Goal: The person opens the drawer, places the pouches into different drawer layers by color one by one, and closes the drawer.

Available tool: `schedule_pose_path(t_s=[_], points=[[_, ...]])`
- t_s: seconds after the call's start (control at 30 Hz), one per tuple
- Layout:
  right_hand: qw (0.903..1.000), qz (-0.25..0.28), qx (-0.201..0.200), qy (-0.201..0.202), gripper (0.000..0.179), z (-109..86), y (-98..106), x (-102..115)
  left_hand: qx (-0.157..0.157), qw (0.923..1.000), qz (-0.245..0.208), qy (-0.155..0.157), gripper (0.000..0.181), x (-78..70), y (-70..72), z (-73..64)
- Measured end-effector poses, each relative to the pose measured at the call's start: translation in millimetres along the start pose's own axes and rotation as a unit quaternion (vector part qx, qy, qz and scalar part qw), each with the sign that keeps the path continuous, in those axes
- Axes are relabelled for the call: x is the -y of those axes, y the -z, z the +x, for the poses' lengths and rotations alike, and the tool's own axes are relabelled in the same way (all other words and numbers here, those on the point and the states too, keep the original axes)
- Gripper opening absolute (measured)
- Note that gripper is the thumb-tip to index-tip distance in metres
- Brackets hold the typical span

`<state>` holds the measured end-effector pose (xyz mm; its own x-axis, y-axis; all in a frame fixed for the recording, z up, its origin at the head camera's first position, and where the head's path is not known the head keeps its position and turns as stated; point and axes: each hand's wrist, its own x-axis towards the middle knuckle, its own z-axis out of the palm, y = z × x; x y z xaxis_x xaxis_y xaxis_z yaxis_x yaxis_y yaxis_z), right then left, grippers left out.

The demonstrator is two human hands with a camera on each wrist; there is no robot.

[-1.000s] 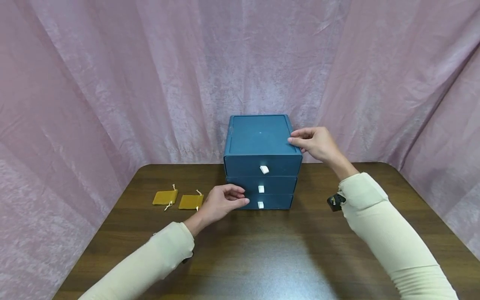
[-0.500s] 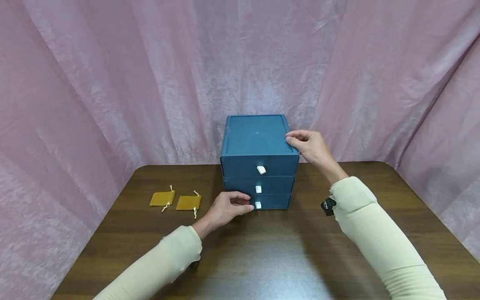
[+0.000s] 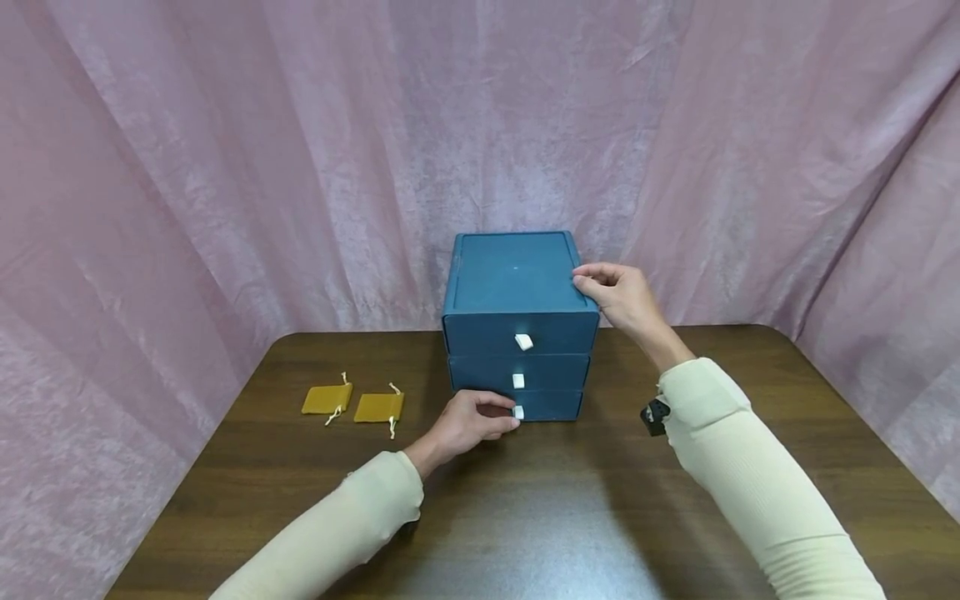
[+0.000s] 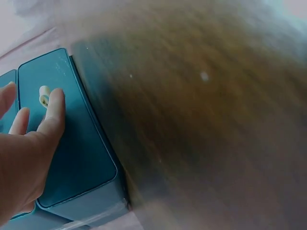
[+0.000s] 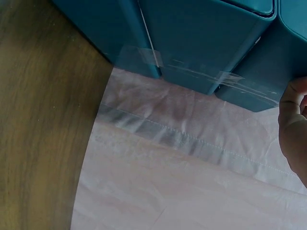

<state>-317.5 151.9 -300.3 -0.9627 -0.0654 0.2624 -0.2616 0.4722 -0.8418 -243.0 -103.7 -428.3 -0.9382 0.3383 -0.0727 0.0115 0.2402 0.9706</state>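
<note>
A blue three-drawer box (image 3: 516, 275) stands on the table with all its drawers closed. Each drawer front carries a white pull tab. My left hand (image 3: 468, 421) is at the bottom drawer, thumb and forefinger on either side of its pull tab (image 3: 518, 412). In the left wrist view the tab (image 4: 44, 96) shows between the thumb and another finger, which stand apart; no firm pinch is visible. My right hand (image 3: 626, 296) rests its fingertips on the box's top right edge. The right wrist view shows that hand (image 5: 295, 127) at the box's side, partly cut off.
Two mustard drawstring pouches (image 3: 327, 399) (image 3: 378, 407) lie flat on the wooden table (image 3: 675, 467), left of the box. A pink curtain (image 3: 360, 167) hangs behind the table. Clear tape (image 5: 192, 72) runs across the box's side.
My left hand has moved right and slightly down, from left of the drawer fronts to the bottom pull tab. My right hand has stayed at the box's top edge. The view shifted slightly.
</note>
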Motion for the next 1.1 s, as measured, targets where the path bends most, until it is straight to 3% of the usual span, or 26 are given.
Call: schedule_pose_path(t_s=[0.27, 0.77, 1.1], points=[[1.0000, 0.005, -0.001, 0.000, 0.029, -0.5, 0.8, -0.2, 0.007, 0.9995, -0.026, 0.015, 0.031, 2.7, -4.0, 6.5], [1.0000, 0.005, 0.002, 0.001, 0.029, -0.9, 3.5, 0.8, -0.003, 0.9986, -0.028, 0.046, 0.024, 0.0, -6.7, 13.4], [1.0000, 0.002, 0.001, -0.003, 0.029, -0.5, 3.5, 0.6, -0.015, 0.9964, -0.054, 0.065, 0.021, -0.3, -12.0, 16.1]])
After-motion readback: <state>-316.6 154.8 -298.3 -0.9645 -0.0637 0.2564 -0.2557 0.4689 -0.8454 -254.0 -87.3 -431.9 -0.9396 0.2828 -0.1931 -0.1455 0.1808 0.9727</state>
